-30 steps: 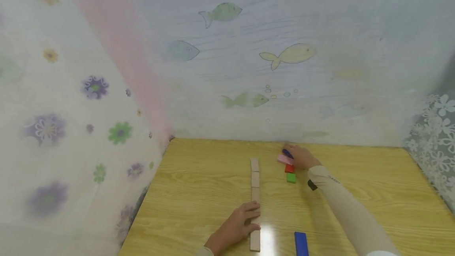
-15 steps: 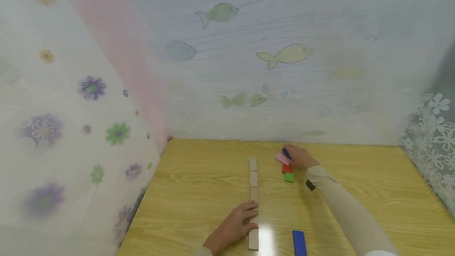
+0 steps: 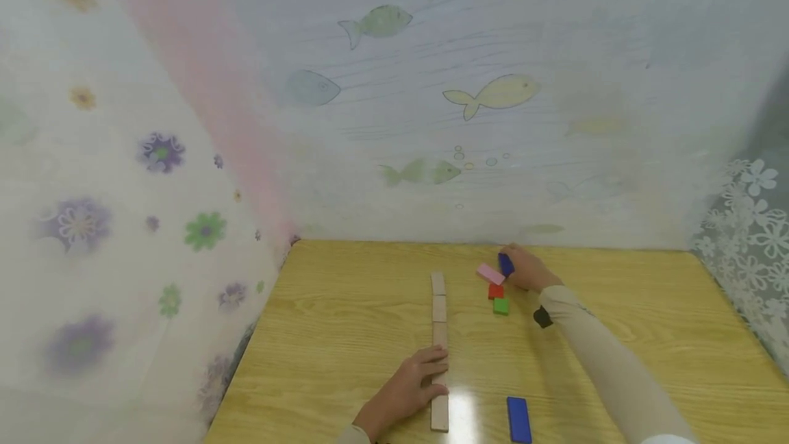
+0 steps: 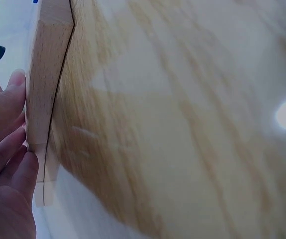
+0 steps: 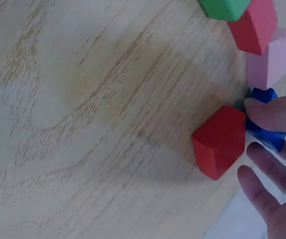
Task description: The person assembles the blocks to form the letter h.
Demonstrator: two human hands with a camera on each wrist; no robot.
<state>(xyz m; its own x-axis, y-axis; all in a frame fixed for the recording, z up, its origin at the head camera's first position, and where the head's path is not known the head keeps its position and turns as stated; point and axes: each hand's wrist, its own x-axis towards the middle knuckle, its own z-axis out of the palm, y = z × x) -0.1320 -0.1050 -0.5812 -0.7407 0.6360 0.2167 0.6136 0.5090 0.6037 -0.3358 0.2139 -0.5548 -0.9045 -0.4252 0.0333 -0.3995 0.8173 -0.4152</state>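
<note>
My right hand (image 3: 527,273) pinches a dark blue block (image 3: 506,264) near the table's back edge, with the thumb on its near face in the right wrist view. Beside it lies a slanted pink block (image 3: 490,274), followed by a red block (image 3: 496,291) and a green block (image 3: 501,306). Another red block (image 5: 220,142) sits by the fingertips in the right wrist view; the hand hides it from the head view. My left hand (image 3: 403,386) rests along a straight row of plain wooden blocks (image 3: 439,334), fingers and thumb touching their left side.
A longer blue block (image 3: 519,420) lies at the table's front, right of the wooden row. The wood-grain table (image 3: 345,334) meets a wall painted with fish (image 3: 388,211) at the back. A flowered wall (image 3: 117,293) borders its left edge.
The blue block in my right hand has shifted right and turned, opening a gap to the pink block. My left hand stays on the wooden row.
</note>
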